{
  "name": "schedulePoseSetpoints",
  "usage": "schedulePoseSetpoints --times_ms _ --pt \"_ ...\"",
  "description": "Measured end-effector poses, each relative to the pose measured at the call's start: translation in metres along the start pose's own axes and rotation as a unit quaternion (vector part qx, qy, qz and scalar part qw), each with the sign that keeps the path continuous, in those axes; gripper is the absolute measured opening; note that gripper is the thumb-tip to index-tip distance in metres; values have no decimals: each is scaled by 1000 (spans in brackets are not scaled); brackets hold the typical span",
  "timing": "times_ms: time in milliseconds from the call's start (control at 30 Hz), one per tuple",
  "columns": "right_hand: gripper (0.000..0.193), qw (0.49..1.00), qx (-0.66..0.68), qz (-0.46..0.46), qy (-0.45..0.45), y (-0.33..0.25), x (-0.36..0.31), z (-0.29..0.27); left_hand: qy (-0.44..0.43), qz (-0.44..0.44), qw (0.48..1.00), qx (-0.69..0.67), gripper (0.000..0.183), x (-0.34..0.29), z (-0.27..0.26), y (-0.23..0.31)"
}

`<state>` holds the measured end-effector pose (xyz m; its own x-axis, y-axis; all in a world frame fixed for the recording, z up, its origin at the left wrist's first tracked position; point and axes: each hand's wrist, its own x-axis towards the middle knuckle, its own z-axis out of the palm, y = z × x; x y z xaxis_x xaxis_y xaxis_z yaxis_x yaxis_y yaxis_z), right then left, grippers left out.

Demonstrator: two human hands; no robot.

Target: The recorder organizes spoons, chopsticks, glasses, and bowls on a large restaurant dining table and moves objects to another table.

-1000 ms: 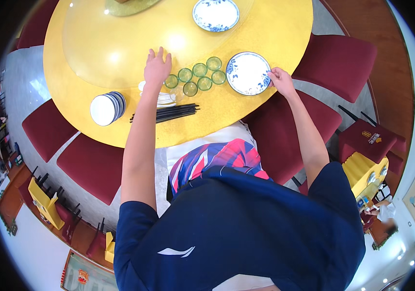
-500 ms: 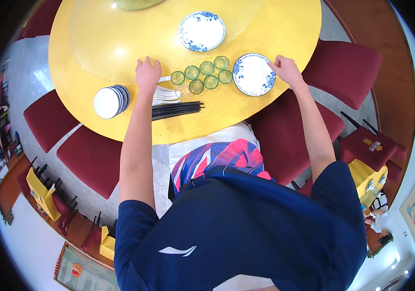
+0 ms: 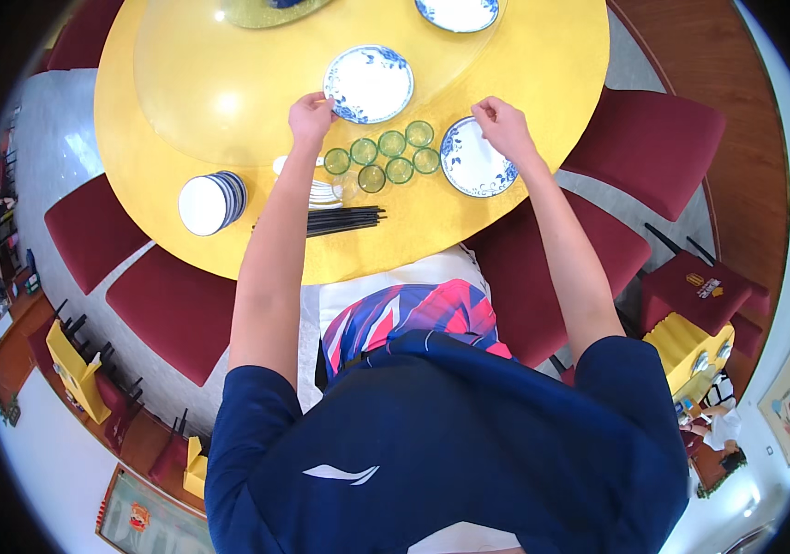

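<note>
The blue-and-white plate (image 3: pixel 372 85) lies in the upper middle of the frame, its left rim held by the left hand (image 3: pixel 310 120), whose thumb and fingers are drawn in narrowly at the edge. The right hand (image 3: pixel 504 129), right of centre, has its fingers bunched close together over the upper right part of a second plate (image 3: pixel 473 168); whether they touch it or pinch anything cannot be told. Between the two hands and slightly lower, green glasses (image 3: pixel 400 170) stand in two rows. Below them lie black chopsticks (image 3: pixel 344 220) and white spoons (image 3: pixel 323 195), partly hidden by the left forearm. A stack of dishes (image 3: pixel 203 206) leans at left on the yellow table (image 3: pixel 413 226), and a third plate (image 3: pixel 460 11) is cut off by the top edge.
</note>
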<state>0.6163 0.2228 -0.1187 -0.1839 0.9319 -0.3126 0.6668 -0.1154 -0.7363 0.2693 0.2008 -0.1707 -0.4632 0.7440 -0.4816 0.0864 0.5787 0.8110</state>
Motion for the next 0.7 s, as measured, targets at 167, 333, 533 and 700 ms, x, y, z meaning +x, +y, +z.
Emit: schedulePoseSetpoints --times_ms 167,333,533,700 --pt "41 990 124 67 1 -15 -5 21 -72 105 992 26 24 -20 23 17" --pt "39 953 295 69 -3 -1 -3 20 -115 110 987 2 25 -46 50 47" --pt "24 946 320 55 3 12 -7 6 -165 116 979 -24 24 -64 64 61" --pt "21 941 316 118 34 63 -52 -18 -244 76 966 -41 26 -73 83 64"
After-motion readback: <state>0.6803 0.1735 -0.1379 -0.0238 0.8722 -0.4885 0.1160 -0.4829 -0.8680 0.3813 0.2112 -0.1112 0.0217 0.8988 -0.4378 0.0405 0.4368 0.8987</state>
